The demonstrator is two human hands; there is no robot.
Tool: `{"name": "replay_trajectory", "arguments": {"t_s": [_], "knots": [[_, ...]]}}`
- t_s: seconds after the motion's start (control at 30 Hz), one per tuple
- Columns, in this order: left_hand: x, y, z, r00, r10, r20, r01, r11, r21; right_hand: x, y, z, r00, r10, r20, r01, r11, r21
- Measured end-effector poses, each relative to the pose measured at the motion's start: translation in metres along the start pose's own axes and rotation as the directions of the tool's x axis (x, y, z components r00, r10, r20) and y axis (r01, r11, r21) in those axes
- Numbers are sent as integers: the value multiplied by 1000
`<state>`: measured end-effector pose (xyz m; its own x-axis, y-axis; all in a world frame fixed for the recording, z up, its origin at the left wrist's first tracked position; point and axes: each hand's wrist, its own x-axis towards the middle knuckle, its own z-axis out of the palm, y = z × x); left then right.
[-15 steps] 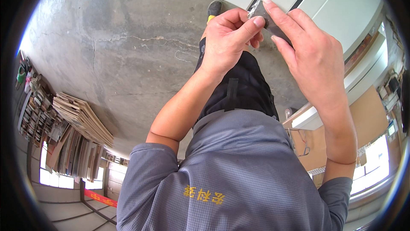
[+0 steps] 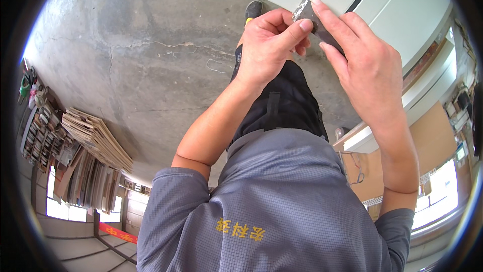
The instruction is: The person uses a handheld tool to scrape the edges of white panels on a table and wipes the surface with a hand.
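My two hands meet at the upper right of the head view, over the edge of a white panel. Between them is a dark grey flat piece (image 2: 322, 31), like a small blade or scraper; its exact kind does not show. Whitish, crumbly stuff (image 2: 300, 11) clings to its far left end. My right hand (image 2: 370, 63) grips the piece, fingers along its upper side and thumb below. My left hand (image 2: 271, 43) is closed, its thumb tip pressed against the piece near the whitish end. The curled left fingers partly hide what lies under that thumb.
White panels (image 2: 397, 5) with dark gaps between them lie at the top right. Cracked grey concrete floor (image 2: 151, 70) spreads on the left, my shoe (image 2: 253, 8) on it. Stacked boards (image 2: 95, 138) stand at the far left. A brown board (image 2: 427, 141) is at the right.
My hands hold almost the same pose on the dark piece. The right hand and forearm have shifted very slightly left, and the view has moved a little.
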<state>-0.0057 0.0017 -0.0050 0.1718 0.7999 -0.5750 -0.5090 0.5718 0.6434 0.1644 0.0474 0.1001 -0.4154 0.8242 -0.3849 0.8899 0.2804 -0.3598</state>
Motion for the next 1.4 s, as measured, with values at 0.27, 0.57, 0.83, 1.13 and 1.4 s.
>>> {"name": "replay_trajectory", "arguments": {"t_s": [0.27, 0.57, 0.83, 1.13, 1.4], "knots": [[1, 2, 0, 1000, -18, -3, 18, 1000, 10, 3, 0, -1, 1000, -17, -18, 17, 1000, -4], [0, 4, 0, 1000, 4, -15, -3, 999, 39, 3, 13, 14, 989, -88, -122, 96, 994, 60], [3, 10, -9, 983, 152, -101, -146, 988, 59, 14, 12, 18, 982, -120, -148, 140, 981, 133], [9, 0, 4, 946, 57, -319, 43, 953, 299, -42, 78, -4, 823, 497, -274, -51, 546, 836], [-36, -22, 38, 864, -321, 389, 360, 932, -32, -119, 41, -6, 990, 142, 10, -131, 882, 453]]}}
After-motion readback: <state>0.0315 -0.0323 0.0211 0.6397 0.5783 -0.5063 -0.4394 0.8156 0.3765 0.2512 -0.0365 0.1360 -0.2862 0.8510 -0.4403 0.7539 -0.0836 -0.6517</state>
